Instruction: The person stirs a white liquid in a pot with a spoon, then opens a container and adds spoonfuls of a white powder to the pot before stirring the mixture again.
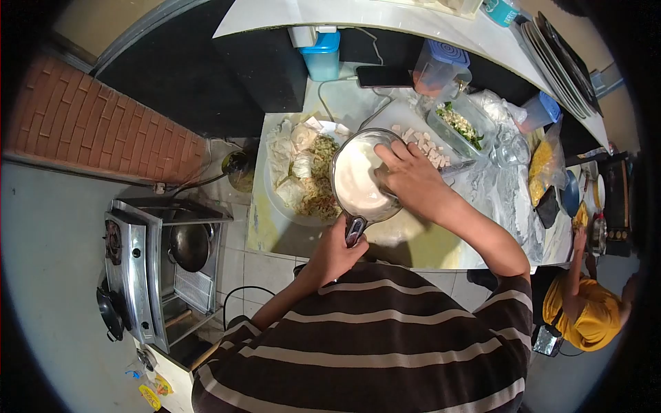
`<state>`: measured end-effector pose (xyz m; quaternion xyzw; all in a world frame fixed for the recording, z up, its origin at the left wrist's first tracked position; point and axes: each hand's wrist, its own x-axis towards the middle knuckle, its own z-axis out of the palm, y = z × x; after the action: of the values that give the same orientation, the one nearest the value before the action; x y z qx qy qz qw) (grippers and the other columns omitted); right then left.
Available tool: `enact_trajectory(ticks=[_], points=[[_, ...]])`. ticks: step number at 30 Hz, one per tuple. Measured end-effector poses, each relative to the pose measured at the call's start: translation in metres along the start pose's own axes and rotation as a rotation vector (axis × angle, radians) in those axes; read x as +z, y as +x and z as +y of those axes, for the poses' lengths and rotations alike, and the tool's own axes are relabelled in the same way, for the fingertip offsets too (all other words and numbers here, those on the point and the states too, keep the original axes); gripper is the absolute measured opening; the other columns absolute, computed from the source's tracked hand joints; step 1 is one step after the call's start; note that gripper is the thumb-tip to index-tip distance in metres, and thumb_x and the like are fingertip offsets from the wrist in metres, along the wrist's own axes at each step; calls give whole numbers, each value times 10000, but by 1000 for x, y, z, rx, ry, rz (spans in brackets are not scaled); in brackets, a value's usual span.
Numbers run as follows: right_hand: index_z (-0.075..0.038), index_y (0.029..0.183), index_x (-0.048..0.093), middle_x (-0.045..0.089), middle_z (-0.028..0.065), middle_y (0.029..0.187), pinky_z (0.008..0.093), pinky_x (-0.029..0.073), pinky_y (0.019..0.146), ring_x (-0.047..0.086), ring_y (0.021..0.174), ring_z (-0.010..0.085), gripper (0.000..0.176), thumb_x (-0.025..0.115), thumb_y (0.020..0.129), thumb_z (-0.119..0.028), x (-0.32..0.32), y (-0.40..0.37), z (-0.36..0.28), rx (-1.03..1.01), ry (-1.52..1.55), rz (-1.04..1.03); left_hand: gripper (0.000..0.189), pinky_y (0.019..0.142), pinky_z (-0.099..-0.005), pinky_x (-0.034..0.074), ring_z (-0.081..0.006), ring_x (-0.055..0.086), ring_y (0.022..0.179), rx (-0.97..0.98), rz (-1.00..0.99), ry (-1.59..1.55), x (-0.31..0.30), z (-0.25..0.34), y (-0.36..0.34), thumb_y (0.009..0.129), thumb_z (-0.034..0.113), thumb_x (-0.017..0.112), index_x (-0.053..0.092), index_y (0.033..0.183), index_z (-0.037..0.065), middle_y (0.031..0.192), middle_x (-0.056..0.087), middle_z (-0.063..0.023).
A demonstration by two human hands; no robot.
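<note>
A pan with creamy white liquid is held over the table. My left hand is wrapped round its black handle. Over the pan's right side is my right hand, its fingers bent down into the pan near the liquid; what they hold, if anything, is hidden. To the left sits a large plate with chopped greenish food and pale pieces, partly covered by the pan. Pale cubes lie on a board behind my right hand.
A clear container with chopped greens stands at the back right, near a yellow-filled bag. A phone and a blue-lidded container are at the back. A stove stands left. Another person in yellow is at right.
</note>
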<state>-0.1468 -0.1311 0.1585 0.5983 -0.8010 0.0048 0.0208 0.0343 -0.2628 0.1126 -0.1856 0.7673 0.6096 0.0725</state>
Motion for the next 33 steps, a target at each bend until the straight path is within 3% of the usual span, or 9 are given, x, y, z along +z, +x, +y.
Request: enact_trajectory(ticks=[5,8,10,13,17,22,26,28,33], points=[[-32,1091,690,488,121,1163,410,410,951,483,1117,286,329,567,791,-85,-9,-2,-2,21,3,46,242,447,-261,443,-76,526,518,-27,-6,-23,-1,-4,0,889,108,622,480,1064,21,680,548,-20],[7,947,715,494,116,1157,397,413,943,487,1099,280,237,585,755,-38,-23,-7,-2,34,87,162,227,452,-262,444,-80,520,510,-42,-1,-11,-4,-12,4,893,108,622,475,1044,21,684,545,-19],[15,1029,712,472,138,1081,387,420,920,494,1048,296,341,582,715,35,-39,-13,1,187,434,136,214,451,-262,440,-82,516,505,-33,10,-21,-5,-11,3,897,104,620,473,1029,22,684,540,-18],[-36,1096,715,444,142,1017,372,418,905,490,1004,302,444,582,686,72,-36,-21,21,219,694,128,185,435,-262,420,-83,497,489,-104,-45,-147,-10,-1,4,909,77,598,463,1024,25,679,523,-16],[-97,1136,722,436,130,1009,364,416,895,485,991,297,516,587,674,89,-25,-22,32,155,664,177,174,417,-270,391,-92,476,468,-133,-111,-317,-14,7,4,913,27,567,447,1039,23,665,508,-23],[-171,1147,732,478,96,1115,354,405,923,480,1039,279,539,619,674,63,-24,-20,34,50,327,73,183,420,-272,385,-100,477,462,-136,-166,-309,-18,14,1,912,25,561,440,1049,17,663,508,-29],[-189,1132,738,494,70,1173,357,403,947,471,1069,276,516,649,671,27,-23,-29,41,7,179,16,211,416,-264,408,-94,496,468,-159,-138,-340,-21,6,0,885,40,589,484,1065,4,669,525,-21],[-189,1128,742,499,76,1138,351,412,952,467,1099,279,586,668,591,34,-25,-32,43,-28,151,41,210,414,-262,402,-91,497,472,-198,-140,-372,-21,-1,2,890,40,587,481,1067,3,670,523,-20],[-167,1094,747,500,76,1151,364,414,963,473,1096,280,488,673,640,-6,-39,-37,42,-41,161,9,208,413,-261,394,-88,495,474,-167,-136,-363,-19,-2,2,895,38,587,480,1069,5,686,529,-27]])
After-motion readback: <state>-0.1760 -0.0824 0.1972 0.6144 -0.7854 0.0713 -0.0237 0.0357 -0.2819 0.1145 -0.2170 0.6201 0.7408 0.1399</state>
